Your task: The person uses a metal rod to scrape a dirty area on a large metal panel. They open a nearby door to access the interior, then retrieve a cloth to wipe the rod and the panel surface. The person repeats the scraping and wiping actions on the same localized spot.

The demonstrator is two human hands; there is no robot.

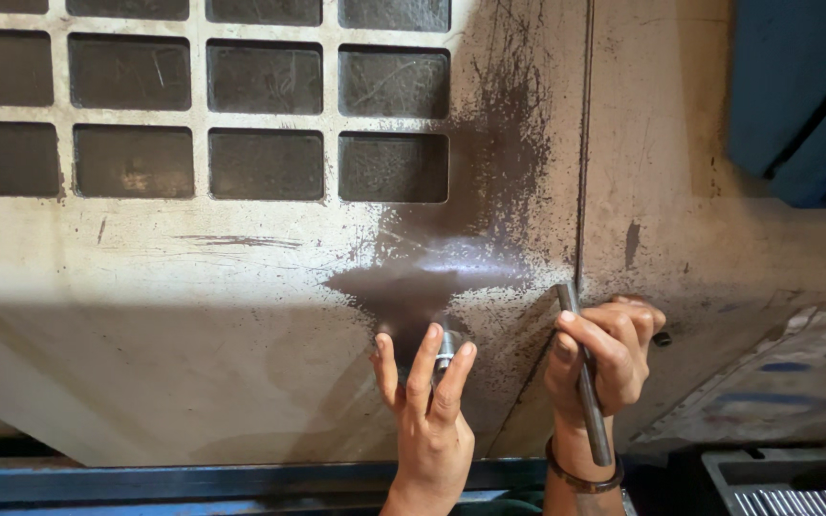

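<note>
**Fingers on the small metal part, rod held ready**

Now the left hand (427,401) closes three fingertips around a small round metal part (445,352) at lower centre, on the dusty plate (193,315). The right hand (599,368) has a firm grip on a steel rod (585,382). It seems a fitting step; the rod must come beside the part. Dark filings (489,191) and recessed windows (265,162) lie above, a tray of pins (786,499) at lower right.

A single head-worn camera looks forward and slightly down at close range onto a large dusty metal panel (193,287). The panel fills nearly the whole view, with its grid of dark recesses (265,115) at upper left. Both hands enter from below the panel's lower edge.
</note>
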